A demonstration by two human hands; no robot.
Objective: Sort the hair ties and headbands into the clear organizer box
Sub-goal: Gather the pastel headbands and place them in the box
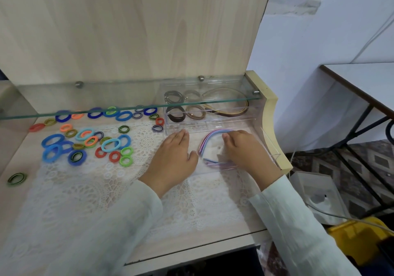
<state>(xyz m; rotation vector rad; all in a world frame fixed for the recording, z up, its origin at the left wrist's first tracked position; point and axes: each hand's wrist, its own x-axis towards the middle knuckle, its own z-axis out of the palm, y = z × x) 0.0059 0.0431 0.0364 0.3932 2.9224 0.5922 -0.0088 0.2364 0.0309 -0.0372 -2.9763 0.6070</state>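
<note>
A pale wooden counter stands against a tall wood back panel, most of its top covered by a white lace cloth. A glass shelf runs across above the counter's back edge. To the right are a bluish-white wall, a patterned floor and the corner of a white table.

The clear organizer box sits in the back right corner under the glass. It holds dark hair ties, tan ties and a gold headband. Just in front lies a shallow clear tray with pastel headbands inside. Whether the tray joins the box is unclear.

The left hand lies flat on the lace beside the tray, fingers straight. The right hand rests over the pastel headbands with fingers bent. Whether it grips them is hard to tell.

Many loose hair ties in blue, orange, green and stripes are scattered over the left half. One striped tie lies alone near the left edge. The glass blurs the ties along the back edge.
</note>
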